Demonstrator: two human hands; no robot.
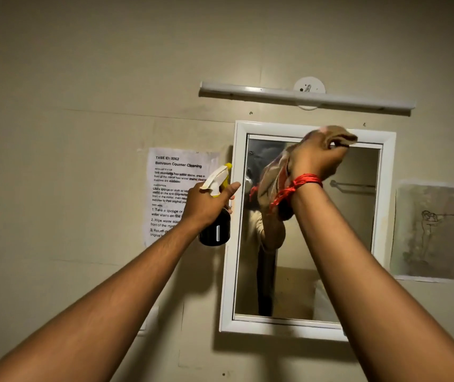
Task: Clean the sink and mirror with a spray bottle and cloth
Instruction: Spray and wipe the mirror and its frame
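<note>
A white-framed mirror (297, 288) hangs on the beige wall. My right hand (316, 158), with a red thread round the wrist, presses a brownish cloth (341, 136) against the mirror's top edge. More of the cloth hangs below the wrist. My left hand (209, 202) holds a dark spray bottle (216, 232) with a white and yellow trigger head, just left of the mirror frame, nozzle pointing up and right. The sink is out of view.
A white light bar (303, 96) is mounted above the mirror. A printed task sheet (176, 186) is taped to the wall left of the mirror, partly behind the bottle. A faded drawing (428, 232) hangs to the right.
</note>
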